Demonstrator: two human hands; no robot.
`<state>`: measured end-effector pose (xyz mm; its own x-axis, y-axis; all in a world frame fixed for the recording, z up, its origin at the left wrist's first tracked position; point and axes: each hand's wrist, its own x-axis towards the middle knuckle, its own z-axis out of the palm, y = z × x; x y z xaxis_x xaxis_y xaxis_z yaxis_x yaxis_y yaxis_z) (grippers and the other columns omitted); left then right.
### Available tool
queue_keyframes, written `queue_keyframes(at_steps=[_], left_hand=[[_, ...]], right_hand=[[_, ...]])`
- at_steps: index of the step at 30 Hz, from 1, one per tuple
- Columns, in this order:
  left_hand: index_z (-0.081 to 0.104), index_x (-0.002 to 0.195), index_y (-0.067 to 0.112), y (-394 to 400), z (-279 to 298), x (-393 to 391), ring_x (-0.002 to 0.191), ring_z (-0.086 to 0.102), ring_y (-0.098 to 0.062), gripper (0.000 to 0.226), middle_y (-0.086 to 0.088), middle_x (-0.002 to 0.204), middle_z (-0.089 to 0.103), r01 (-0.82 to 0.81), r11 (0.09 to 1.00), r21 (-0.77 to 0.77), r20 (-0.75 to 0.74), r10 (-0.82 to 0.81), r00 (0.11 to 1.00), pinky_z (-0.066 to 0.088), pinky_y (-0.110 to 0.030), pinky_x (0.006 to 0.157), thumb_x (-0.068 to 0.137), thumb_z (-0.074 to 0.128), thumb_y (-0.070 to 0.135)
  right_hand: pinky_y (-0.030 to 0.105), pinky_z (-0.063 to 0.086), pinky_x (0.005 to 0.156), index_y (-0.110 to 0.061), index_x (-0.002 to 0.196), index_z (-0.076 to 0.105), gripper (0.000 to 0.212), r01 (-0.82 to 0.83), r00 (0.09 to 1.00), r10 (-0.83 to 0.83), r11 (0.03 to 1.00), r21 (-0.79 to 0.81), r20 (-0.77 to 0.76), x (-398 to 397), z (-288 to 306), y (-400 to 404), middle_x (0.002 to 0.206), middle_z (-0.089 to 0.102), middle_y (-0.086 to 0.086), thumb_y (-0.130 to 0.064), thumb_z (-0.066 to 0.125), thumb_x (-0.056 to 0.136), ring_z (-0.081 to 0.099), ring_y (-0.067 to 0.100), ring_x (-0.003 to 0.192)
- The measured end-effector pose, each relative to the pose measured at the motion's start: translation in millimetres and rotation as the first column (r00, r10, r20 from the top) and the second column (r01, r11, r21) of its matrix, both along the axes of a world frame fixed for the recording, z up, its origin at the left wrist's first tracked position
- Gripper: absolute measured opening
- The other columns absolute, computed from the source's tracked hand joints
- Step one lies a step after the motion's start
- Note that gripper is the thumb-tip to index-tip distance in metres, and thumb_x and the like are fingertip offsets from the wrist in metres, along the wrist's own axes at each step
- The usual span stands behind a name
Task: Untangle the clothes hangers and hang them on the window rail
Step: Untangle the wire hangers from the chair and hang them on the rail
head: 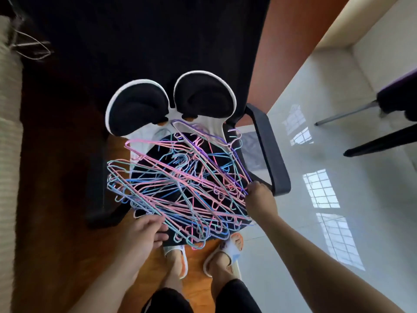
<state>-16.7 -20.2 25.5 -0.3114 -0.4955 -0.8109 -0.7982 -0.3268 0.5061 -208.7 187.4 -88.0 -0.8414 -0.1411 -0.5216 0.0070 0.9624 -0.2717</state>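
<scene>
The black office chair bears the tangled heap of pink, blue and purple wire hangers on its seat. Your right hand clenches strands at the heap's right edge; your left hand touches its near edge, apparently relaxed.

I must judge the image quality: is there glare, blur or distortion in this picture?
Head view: window reflections glare on the pale floor; the wide lens bends the chair armrest and room edges; the upper left is dark and blurred, while the hanger pile and both hands stay fairly sharp.
</scene>
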Motion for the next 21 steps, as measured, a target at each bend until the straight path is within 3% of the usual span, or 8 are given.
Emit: queue_keyframes(at_steps=[5, 11, 14, 17, 21], left_hand=[[0.071, 0.101, 0.014, -37, -57, -36, 0.087, 0.072, -0.027, 0.022, -0.011, 0.096, 0.074, 0.159, 0.987, -0.034, -0.017, -0.16, 0.987, 0.056, -0.042, 0.089, 0.105, 0.05, 0.01], [0.073, 0.1, 0.018, -77, -77, -41, 0.085, 0.075, -0.025, 0.023, -0.005, 0.088, 0.077, 0.206, 0.977, -0.049, -0.024, -0.207, 0.978, 0.059, -0.037, 0.084, 0.105, 0.05, 0.012], [0.072, 0.101, 0.015, -87, -78, -36, 0.085, 0.075, -0.024, 0.023, -0.007, 0.092, 0.077, 0.191, 0.98, -0.046, -0.009, -0.192, 0.981, 0.058, -0.031, 0.078, 0.105, 0.051, 0.011], [0.073, 0.1, 0.018, -92, -76, -30, 0.084, 0.075, -0.021, 0.023, -0.004, 0.091, 0.077, 0.193, 0.98, -0.048, 0.016, -0.192, 0.981, 0.057, -0.029, 0.074, 0.105, 0.051, 0.013], [0.073, 0.102, 0.018, -92, -76, -26, 0.085, 0.075, -0.023, 0.022, -0.005, 0.092, 0.077, 0.194, 0.981, -0.012, 0.011, -0.194, 0.981, 0.057, -0.028, 0.073, 0.105, 0.052, 0.012]], right_hand=[[0.044, 0.05, 0.092, -0.004, 0.125, 0.052, 0.035, -0.005, 1.0, 0.003, 0.996, 0.092, 0.013, -32, -65, -25, 0.12, 0.057, 0.018, 0.003, 0.041, 0.092, 0.057, 0.037, 0.11], [0.042, 0.047, 0.1, -0.007, 0.134, 0.047, 0.041, 0.007, 1.0, -0.011, 0.973, 0.233, 0.014, -44, -103, -38, 0.13, 0.055, 0.014, -0.001, 0.048, 0.094, 0.055, 0.032, 0.121], [0.041, 0.048, 0.091, -0.007, 0.132, 0.049, 0.033, -0.028, 0.999, 0.031, 0.97, 0.242, -0.009, -45, -109, -38, 0.127, 0.057, 0.016, -0.008, 0.043, 0.1, 0.058, 0.033, 0.114], [0.036, 0.041, 0.071, -0.011, 0.116, 0.054, 0.02, -0.024, 0.998, 0.033, 0.985, 0.17, -0.053, -46, -111, -37, 0.114, 0.06, 0.014, -0.008, 0.046, 0.098, 0.052, 0.028, 0.088], [0.036, 0.049, 0.063, -0.021, 0.112, 0.058, 0.022, 0.172, 0.985, -0.172, 0.985, -0.003, -0.026, -33, -97, -35, 0.093, 0.063, 0.006, -0.008, 0.05, 0.097, 0.058, 0.026, 0.075]])
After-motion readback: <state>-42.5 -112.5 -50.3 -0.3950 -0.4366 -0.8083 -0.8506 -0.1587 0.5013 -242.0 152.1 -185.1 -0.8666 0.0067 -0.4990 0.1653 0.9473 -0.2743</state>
